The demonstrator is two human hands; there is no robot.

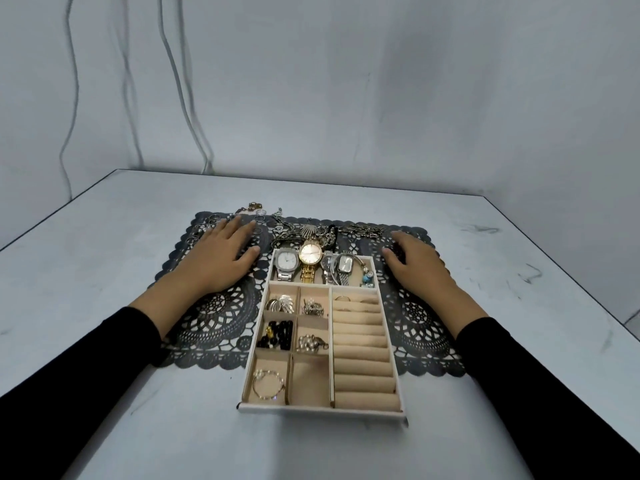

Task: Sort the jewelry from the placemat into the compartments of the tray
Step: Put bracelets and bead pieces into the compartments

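Tray (322, 408) holds 4 watches (310, 252) (far compartment); left hand (214, 258) grip flat, empty; right hand (419, 265) grip unclear.

placemat (214, 317): dark grey to black, openwork lace pattern of round medallions, scalloped border.
tray (322, 412): white outer rim; beige lining in every compartment and on the ring rolls (362, 358).
table (104, 271): pale grey-white with faint dark marble-like streaks.
wall (346, 81): plain grey.
sleeves (69, 375): black.
far compartment: silver watch (286, 261), white dial; gold watch (310, 252), pale dial; narrow watch (345, 265), silver with dark dial; charm bracelet (367, 278), silver with blue bead.
left compartments: bead string (282, 336), black with one gold piece; pearl bracelet (268, 384), white on silver.
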